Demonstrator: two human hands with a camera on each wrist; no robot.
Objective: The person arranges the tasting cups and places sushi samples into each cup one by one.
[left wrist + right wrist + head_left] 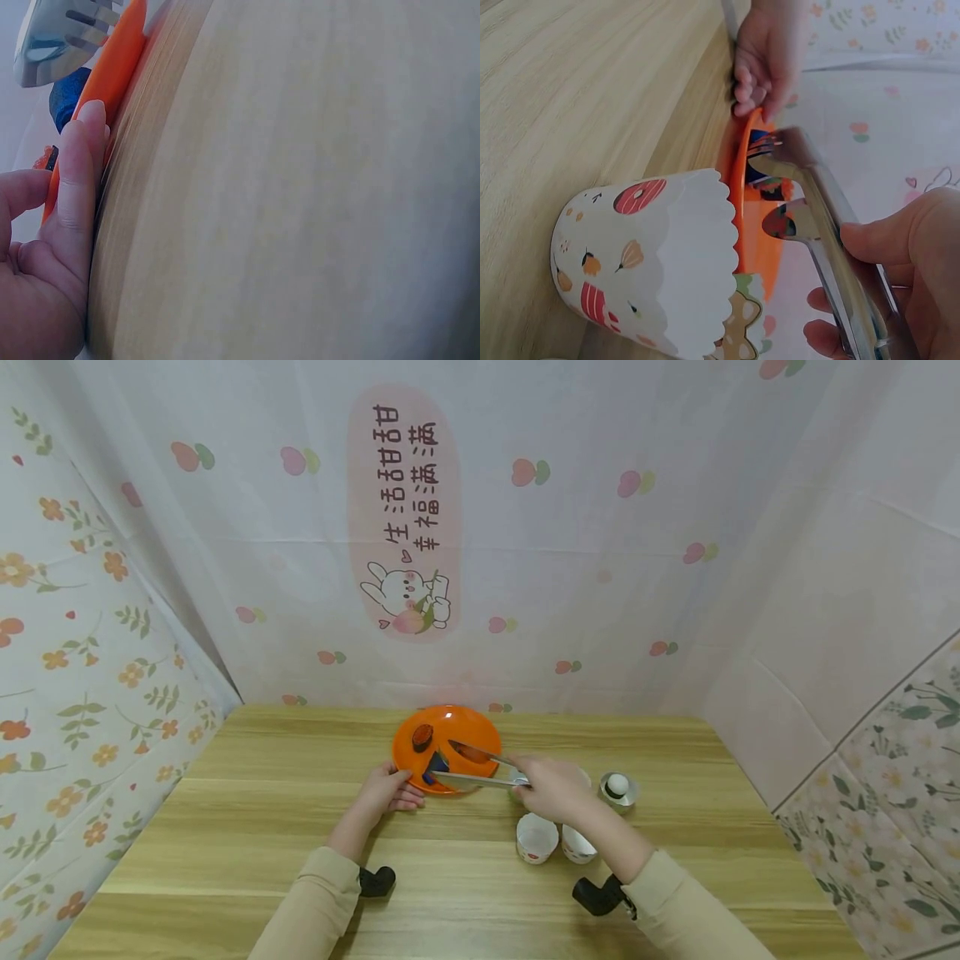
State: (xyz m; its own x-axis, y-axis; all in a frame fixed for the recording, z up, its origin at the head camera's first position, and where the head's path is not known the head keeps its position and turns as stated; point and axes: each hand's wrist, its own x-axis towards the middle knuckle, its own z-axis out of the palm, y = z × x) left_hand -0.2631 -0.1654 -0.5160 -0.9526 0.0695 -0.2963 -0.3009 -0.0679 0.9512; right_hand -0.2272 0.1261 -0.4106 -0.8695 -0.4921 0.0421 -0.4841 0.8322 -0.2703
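Observation:
My left hand (385, 791) pinches the near left rim of an orange plate (457, 717), thumb on top and fingers beneath. A toy-like sushi piece with orange roe (422, 737) sits on the plate's left side. Nearer the front lies a dark blue piece (437, 764), also seen in the left wrist view as a blue lump (67, 97). My right hand (555, 787) grips metal tongs (821, 187), thumb on one arm and fingers on the other. The tongs' arms are spread over the plate, with one tip right at the blue piece.
Several patterned paper cups stand below and beside my right hand, including a white scalloped cup (537, 839) in front. Another cup (626, 797) at the right bears a white round piece with a dark band (617, 785). A printed curtain (600, 568) hangs behind the wooden table (262, 827).

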